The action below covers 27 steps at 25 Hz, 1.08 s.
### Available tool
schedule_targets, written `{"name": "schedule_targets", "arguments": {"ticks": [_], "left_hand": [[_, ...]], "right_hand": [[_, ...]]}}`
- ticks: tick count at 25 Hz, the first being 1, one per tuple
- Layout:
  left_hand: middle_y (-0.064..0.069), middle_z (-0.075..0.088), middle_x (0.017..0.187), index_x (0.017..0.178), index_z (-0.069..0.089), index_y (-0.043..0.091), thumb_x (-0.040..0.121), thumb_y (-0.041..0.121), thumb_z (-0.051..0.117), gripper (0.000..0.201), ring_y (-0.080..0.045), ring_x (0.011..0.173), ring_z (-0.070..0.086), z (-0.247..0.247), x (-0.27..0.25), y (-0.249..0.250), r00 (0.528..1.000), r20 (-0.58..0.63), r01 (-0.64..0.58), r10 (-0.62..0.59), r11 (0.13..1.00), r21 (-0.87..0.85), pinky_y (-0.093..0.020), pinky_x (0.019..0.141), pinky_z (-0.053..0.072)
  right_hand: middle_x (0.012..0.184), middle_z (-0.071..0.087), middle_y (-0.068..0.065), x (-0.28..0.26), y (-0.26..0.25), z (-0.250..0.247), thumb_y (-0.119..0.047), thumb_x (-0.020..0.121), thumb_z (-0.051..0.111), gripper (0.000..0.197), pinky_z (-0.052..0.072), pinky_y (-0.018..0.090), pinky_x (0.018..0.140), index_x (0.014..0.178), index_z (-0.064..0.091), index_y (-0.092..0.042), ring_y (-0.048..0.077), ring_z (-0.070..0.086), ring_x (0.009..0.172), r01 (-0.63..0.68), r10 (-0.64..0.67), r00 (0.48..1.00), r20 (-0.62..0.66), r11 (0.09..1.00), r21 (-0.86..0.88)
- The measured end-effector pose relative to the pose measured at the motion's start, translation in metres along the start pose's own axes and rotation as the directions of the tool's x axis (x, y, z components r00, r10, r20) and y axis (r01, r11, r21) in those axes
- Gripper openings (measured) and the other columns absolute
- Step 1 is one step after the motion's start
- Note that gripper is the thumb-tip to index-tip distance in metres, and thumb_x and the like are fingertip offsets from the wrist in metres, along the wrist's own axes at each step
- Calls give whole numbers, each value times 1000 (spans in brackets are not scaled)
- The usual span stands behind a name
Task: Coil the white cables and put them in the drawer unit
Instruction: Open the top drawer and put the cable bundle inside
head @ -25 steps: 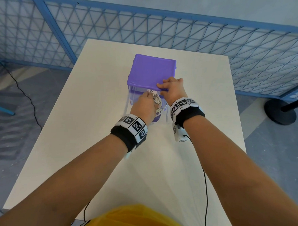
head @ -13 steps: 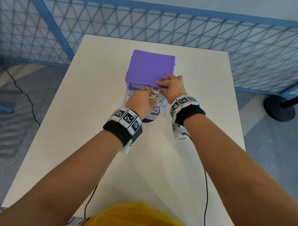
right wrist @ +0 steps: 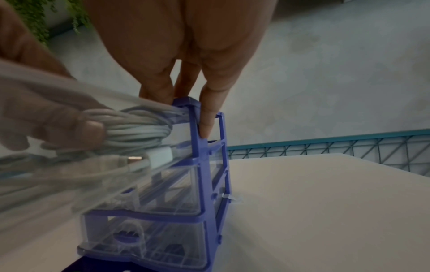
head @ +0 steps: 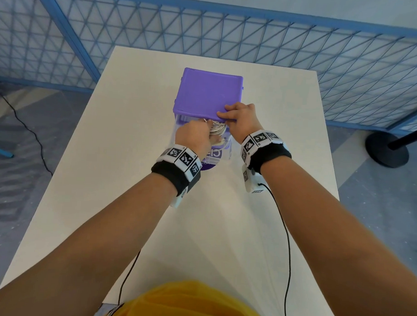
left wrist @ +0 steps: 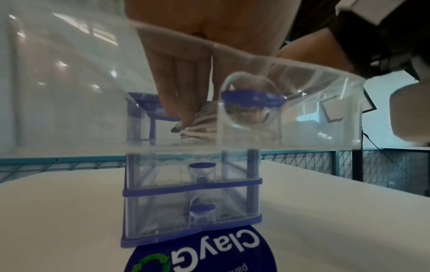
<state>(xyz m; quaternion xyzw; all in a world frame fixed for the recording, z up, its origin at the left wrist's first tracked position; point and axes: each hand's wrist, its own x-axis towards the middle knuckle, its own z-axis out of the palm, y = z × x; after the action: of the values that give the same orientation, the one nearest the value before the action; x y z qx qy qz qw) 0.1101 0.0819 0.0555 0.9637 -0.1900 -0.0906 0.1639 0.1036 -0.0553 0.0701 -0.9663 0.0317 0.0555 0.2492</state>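
Observation:
A purple-topped drawer unit [head: 208,91] with clear drawers stands mid-table. Its top drawer [left wrist: 302,110] is pulled out toward me. My left hand [head: 199,130] reaches down into that drawer and pinches a coiled white cable [head: 216,129] there. Through the clear wall, the left wrist view shows the fingertips [left wrist: 179,114] on the coil [left wrist: 200,127]. My right hand [head: 230,113] grips the unit's top front right corner. In the right wrist view its thumb lies down the purple side post [right wrist: 197,139]. The coil [right wrist: 137,128] and a white plug [right wrist: 160,156] lie inside the drawer.
The two lower drawers [left wrist: 193,198] are pushed in. A round purple sticker [left wrist: 204,252] lies on the table under the unit's front. A blue mesh fence [head: 231,28] stands behind the white table [head: 107,178]. A black stand base [head: 387,152] sits on the floor at right.
My left hand has moved forward and down, carrying the coiled cable into the open top drawer. My right hand has stayed on the unit's top corner.

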Motion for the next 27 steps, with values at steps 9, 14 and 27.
{"name": "schedule_targets", "arguments": {"ticks": [9,14,27], "left_hand": [[-1,59,122,115,65,27,85,37,57,33,-26,112,49,-14,-45,-37,949,-16,-311,316,940,139,-38,88,30],[-2,63,114,99,71,20,87,35,55,25,-26,106,53,-13,-24,-30,978,-110,-169,175,984,60,-37,86,29],[-12,70,89,86,69,5,88,30,53,30,-28,87,64,39,-30,-17,869,202,451,-452,554,-700,-27,75,44]], "right_hand": [[138,46,11,1,5,2,3,87,38,42,23,30,110,122,55,-12,33,33,123,22,-22,1000,-9,1000,4],[132,51,11,8,11,3,3,86,38,40,22,22,100,118,59,-11,35,37,122,22,-22,1000,0,999,26],[143,39,13,6,20,15,-6,89,45,32,35,36,109,117,59,-7,30,35,131,2,39,988,-147,963,271]]}}
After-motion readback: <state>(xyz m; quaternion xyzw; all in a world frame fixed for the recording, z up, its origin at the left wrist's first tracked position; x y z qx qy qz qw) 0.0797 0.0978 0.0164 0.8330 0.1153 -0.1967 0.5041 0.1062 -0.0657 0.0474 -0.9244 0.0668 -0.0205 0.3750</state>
